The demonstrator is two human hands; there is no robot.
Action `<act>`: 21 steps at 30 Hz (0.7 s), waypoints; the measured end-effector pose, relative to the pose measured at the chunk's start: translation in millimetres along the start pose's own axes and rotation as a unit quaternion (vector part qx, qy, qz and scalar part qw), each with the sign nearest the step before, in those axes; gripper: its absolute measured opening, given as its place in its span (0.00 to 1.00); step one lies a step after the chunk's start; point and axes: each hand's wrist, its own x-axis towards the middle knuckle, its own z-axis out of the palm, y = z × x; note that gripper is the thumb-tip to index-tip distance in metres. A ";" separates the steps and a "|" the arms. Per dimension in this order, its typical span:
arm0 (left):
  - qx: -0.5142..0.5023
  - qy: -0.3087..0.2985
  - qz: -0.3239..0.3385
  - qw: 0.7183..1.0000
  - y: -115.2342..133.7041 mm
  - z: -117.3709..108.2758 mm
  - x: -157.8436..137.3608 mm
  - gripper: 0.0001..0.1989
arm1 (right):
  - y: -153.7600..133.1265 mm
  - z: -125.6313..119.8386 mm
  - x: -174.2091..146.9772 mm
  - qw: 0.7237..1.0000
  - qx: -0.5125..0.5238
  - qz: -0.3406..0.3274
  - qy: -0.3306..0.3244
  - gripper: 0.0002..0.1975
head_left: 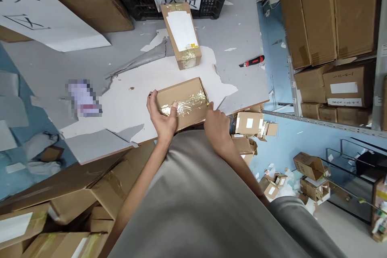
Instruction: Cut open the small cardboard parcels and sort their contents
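Note:
A small cardboard box [189, 88] lies at a slant near the table's front edge, with shiny clear tape along its upper face. My left hand [163, 117] is closed round its left end, thumb on the taped face and fingers over the far side. At the right end my right hand [217, 123] is curled into a fist, its thumb close to the taped edge. A tiny yellow spot shows by that thumb; what the fingers hold is hidden. Just beyond stands another taped cardboard box [178, 58] with a white label. A red and black utility knife [254, 61] lies apart on the right.
A black plastic crate [217, 4] with a paper sign stands at the back. Torn white surfacing [121, 92] covers part of the table; a blurred-out item [84, 97] lies left. Large cartons [314, 12] fill the right shelf, and an open carton [115, 185] holds boxes below left.

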 end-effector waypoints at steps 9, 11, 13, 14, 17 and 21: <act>-0.001 0.004 0.008 1.000 -2.6 -0.4 -0.5 0.44 | 23.4 17.3 -19.9 0.999 0.028 0.000 -0.042 0.31; -0.009 -0.002 0.008 1.000 -4.8 -2.1 -0.1 0.46 | 22.8 17.3 -19.3 0.999 0.024 -0.008 -0.041 0.33; -0.013 -0.006 0.006 1.000 -6.3 -3.3 -0.5 0.46 | 20.8 15.4 -18.8 0.999 0.017 -0.014 -0.044 0.35; -0.013 -0.006 0.005 1.000 -6.7 -3.6 -1.1 0.46 | 19.7 14.1 -18.6 0.999 0.013 -0.015 -0.043 0.35; -0.010 -0.001 -0.001 1.000 -6.0 -3.5 -3.6 0.46 | 17.1 10.7 -17.0 0.999 0.004 -0.025 -0.023 0.35; -0.017 0.010 -0.005 1.000 -4.6 -2.6 -5.7 0.46 | 16.4 12.2 -4.3 0.999 0.010 -0.032 0.005 0.34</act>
